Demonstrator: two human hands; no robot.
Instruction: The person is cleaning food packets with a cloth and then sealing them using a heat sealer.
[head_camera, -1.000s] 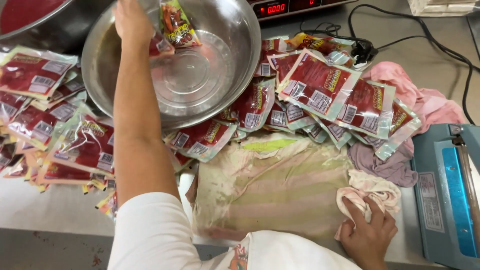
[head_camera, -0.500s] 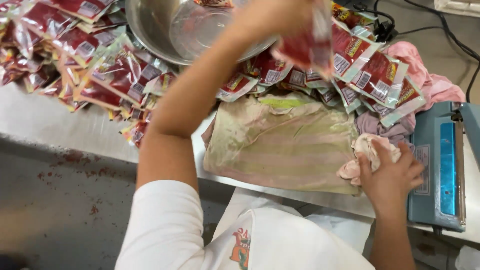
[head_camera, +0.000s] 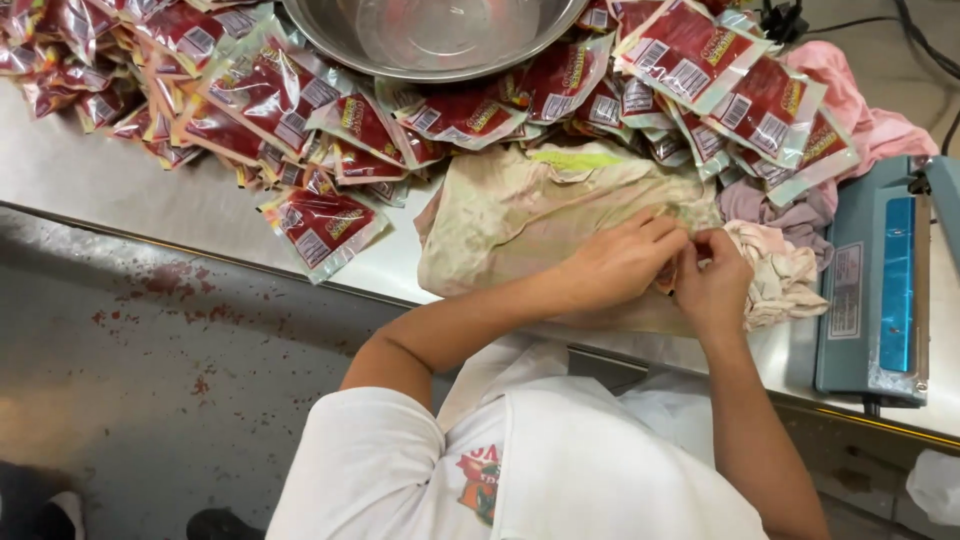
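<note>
I had my left hand (head_camera: 622, 262) and right hand (head_camera: 712, 285) together on the stained cloth (head_camera: 520, 215), fingertips pinched on something small between them (I could not tell what, it was hidden). The cloth lay on the steel table (head_camera: 130, 195), just left of a crumpled rag (head_camera: 785, 275). Red pouches (head_camera: 330, 222) were heaped behind it around a steel bowl (head_camera: 435, 40). The blue sealer (head_camera: 880, 290) stood to my right.
</note>
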